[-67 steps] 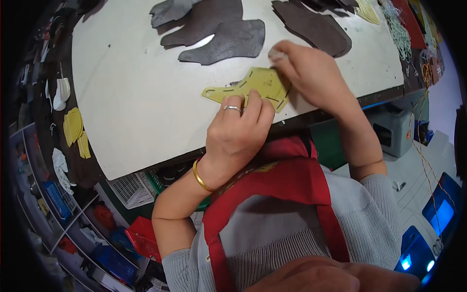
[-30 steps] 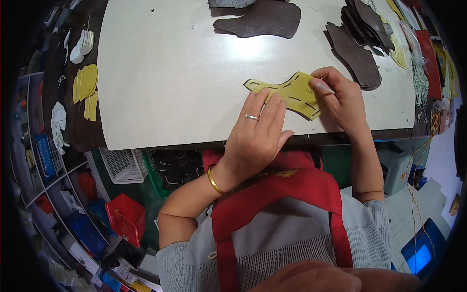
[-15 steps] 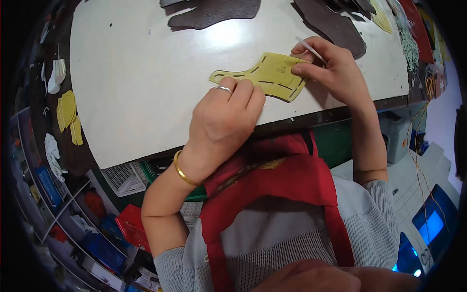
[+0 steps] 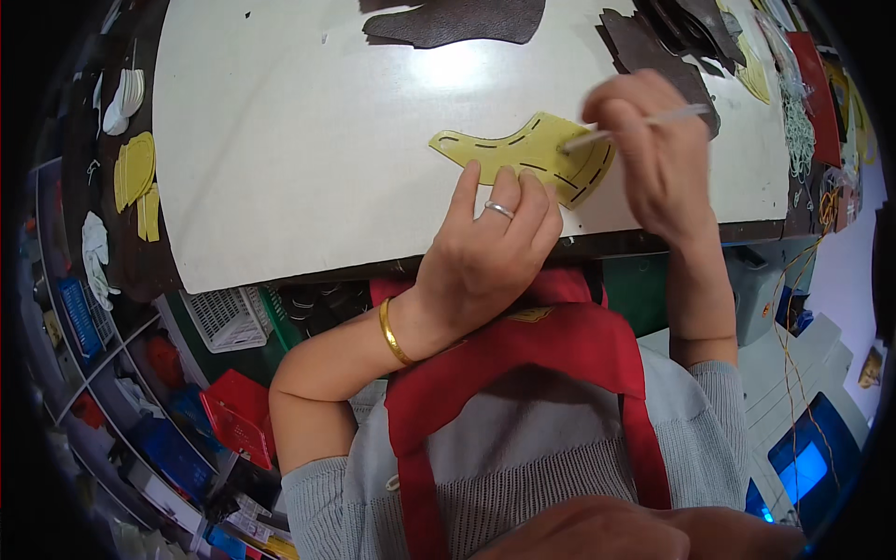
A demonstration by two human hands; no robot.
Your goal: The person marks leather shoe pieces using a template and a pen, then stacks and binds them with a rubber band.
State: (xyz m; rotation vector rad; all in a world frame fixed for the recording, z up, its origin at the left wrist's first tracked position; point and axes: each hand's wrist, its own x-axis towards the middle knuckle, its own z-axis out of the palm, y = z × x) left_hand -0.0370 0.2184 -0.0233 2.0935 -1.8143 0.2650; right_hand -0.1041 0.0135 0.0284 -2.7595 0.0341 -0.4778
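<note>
Tabletop [image 4: 289, 187]: pale, dark-edged; hours here are read around the yellow template, twelve being the table's far side.
Yellow template [image 4: 534, 149]: lies on the tabletop near the person's edge, narrow end at nine o'clock, wide end at three; black dashes mark it.
Brown leather piece [image 4: 457, 23]: at eleven o'clock, well apart.
Brown leather stack [image 4: 637, 42]: at two o'clock, partly hidden behind the right hand.
Pale green cord [image 4: 800, 140]: bundled at three o'clock.
Yellow pieces [image 4: 136, 173]: at nine, past the tabletop's edge, with white pieces [image 4: 126, 103] just beyond.
White glove [image 4: 95, 252]: between eight and nine.
Red basket [image 4: 238, 415]: between seven and eight, below table level.
In the way: left fingers cover part of the template's six o'clock edge; the right hand comes close over its three o'clock end.
Left hand [image 4: 490, 247]: forearm from seven o'clock, fingers spread and slightly bent, tips resting on the template, gripping nothing.
Right hand [image 4: 661, 163]: blurred, forearm rising from between four and five, fingers curled closed around a pale stick [image 4: 677, 114].
Stick's tip: points to nine over the template; contact cannot be told.
</note>
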